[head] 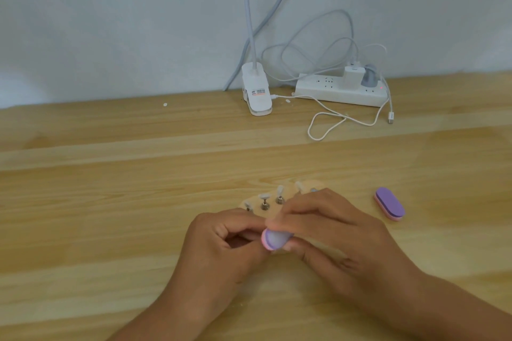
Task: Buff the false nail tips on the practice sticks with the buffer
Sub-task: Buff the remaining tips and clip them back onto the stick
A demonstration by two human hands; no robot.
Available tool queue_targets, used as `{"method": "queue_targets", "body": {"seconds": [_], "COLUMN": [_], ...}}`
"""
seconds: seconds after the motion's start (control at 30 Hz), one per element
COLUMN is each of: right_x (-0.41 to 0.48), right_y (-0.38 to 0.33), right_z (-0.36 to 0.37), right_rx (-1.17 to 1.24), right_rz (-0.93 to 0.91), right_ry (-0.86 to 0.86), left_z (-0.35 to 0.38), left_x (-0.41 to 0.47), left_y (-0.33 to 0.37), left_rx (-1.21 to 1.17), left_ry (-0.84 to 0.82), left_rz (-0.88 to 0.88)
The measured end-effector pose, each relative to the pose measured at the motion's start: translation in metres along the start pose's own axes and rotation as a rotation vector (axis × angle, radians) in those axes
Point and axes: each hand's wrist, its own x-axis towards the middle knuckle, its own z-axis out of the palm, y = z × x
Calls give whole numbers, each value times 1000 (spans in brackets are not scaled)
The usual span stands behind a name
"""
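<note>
While the right hand point(329, 232) pinches the buffer point(277, 239) just beside the practice sticks point(265, 203), the left hand point(221, 243) curls against it, probably steadying the work; its grasp is hidden

Left half of the tabletop point(110, 202) is just bare wood, so coming in from that side is easy. The far edge is cluttered right of middle: clip lamp point(256, 91), power strip point(332, 91), looped cable point(327, 124). Toward the near edge, the little nail stands point(264, 202) sit mid-table, with a spare buffer point(389, 203) well off to their right.
</note>
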Motion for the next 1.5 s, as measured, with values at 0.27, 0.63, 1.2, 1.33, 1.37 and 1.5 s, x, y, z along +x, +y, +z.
{"method": "queue_targets", "body": {"seconds": [0.27,0.63,1.2,1.33,1.37,1.5], "right_x": [-1,-2,2,1,2,0], "right_y": [1,8,5,3,2,5], "right_z": [3,-8,-10,-8,-4,-9], "right_rx": [8,-55,-119,-4,29,1], "right_rz": [-28,-10,-42,38,25,13], "right_ry": [-2,17,46,55,45,21], "left_z": [-1,1,1,2,2,2], "left_x": [-1,0,0,1,0,0], "left_y": [-3,0,1,1,1,0], "left_rx": [12,-25,-90,-79,-67,-12], "left_ry": [-2,18,30,48,37,29], "left_rz": [25,-18,-39,-18,4,38]}}
